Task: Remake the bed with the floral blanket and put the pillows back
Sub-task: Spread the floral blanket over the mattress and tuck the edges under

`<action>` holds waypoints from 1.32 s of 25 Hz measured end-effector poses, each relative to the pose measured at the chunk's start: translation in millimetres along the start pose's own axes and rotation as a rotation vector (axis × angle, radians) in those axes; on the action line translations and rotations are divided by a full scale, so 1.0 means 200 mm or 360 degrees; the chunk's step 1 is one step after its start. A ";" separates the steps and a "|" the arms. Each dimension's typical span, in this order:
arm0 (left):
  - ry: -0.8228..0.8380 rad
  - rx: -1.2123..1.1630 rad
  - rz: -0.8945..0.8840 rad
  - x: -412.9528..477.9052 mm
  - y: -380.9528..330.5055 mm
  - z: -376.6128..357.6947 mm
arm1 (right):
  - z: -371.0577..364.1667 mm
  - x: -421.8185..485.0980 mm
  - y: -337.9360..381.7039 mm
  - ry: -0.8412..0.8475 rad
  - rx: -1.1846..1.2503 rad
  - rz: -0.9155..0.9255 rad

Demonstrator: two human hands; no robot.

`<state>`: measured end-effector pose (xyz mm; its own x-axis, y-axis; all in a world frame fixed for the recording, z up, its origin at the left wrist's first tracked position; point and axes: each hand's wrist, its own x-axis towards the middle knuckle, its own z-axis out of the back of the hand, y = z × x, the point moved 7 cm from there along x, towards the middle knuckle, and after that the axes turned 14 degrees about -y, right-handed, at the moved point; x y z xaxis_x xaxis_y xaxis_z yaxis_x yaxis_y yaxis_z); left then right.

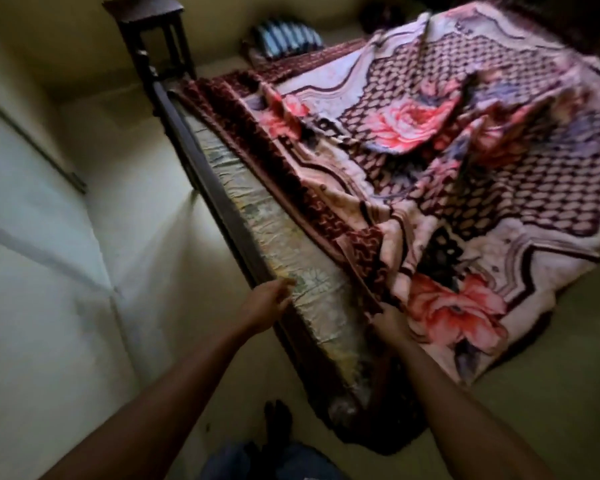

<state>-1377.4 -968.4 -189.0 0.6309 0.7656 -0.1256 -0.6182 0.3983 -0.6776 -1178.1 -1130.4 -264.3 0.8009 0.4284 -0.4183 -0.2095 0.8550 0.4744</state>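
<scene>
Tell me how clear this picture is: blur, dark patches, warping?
Head view: dim overall, brightest on the pale wall at left; motion blur smears the pink floral blanket, the left hand and right hand; the wide lens stretches the frame edges; the far blue-striped bundle sits in shadow.

dim, motion-blurred wide-angle view; edges bend, far corners perhaps unfocused.

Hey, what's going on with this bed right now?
A person stands at the bed's corner, remaking it. The right hand grips the edge of the floral blanket, which lies spread but rumpled over the mattress. The left hand reaches to the mattress side. What looks like a striped pillow sits beyond the bed, not yet put back.
</scene>
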 end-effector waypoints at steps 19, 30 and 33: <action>0.0639 0.0006 -0.1744 0.39 -0.85 -0.29 | 0.69 -0.77 0.09 -0.0935 -0.0135 -0.0093; 0.0502 -0.0269 -0.1851 0.05 -0.80 -0.08 | 0.48 -0.75 0.42 -0.1103 0.0260 0.0174; 0.0072 -0.0208 -0.1709 0.22 -0.82 -0.02 | 0.54 -0.78 0.37 -0.1102 0.0236 0.0020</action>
<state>-1245.2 -1001.9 -86.3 0.8315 0.0287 0.5548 0.3207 0.7907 -0.5215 -1257.7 -1165.9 -81.3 0.9818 0.1119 0.1532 -0.1822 0.7812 0.5971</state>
